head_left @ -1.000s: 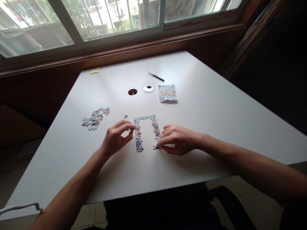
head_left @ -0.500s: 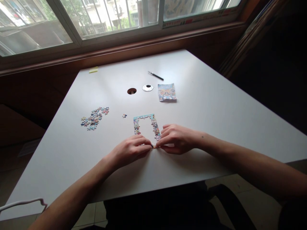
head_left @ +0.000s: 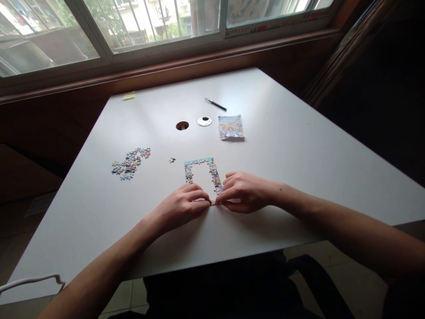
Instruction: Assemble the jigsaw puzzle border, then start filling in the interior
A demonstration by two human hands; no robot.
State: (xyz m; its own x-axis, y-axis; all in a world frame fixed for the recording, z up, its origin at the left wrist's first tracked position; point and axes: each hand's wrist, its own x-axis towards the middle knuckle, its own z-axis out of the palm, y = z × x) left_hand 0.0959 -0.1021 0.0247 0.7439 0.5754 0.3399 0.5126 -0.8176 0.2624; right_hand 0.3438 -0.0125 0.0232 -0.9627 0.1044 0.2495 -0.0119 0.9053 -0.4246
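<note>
A partly built puzzle frame (head_left: 199, 165) lies on the white table (head_left: 299, 150), its top and two side strips joined. My left hand (head_left: 181, 207) covers the lower left strip, fingers curled and pinched on a small puzzle piece (head_left: 212, 202) at the frame's bottom edge. My right hand (head_left: 244, 191) rests at the lower right corner, its fingertips pressed on the same spot. The two hands meet there. Left of the frame sits a pile of loose pieces (head_left: 130, 163), and a single stray piece (head_left: 171, 160) lies nearer.
A small picture card (head_left: 230, 127) lies beyond the frame. A black pen (head_left: 215, 104), a silver cap (head_left: 204, 121) and an open cable hole (head_left: 182, 126) are further back. A yellow note (head_left: 129, 95) sits by the far edge under the window.
My left hand moved from the upper left strip down and right to the frame's bottom edge, meeting my right hand. The right hand stayed put.
</note>
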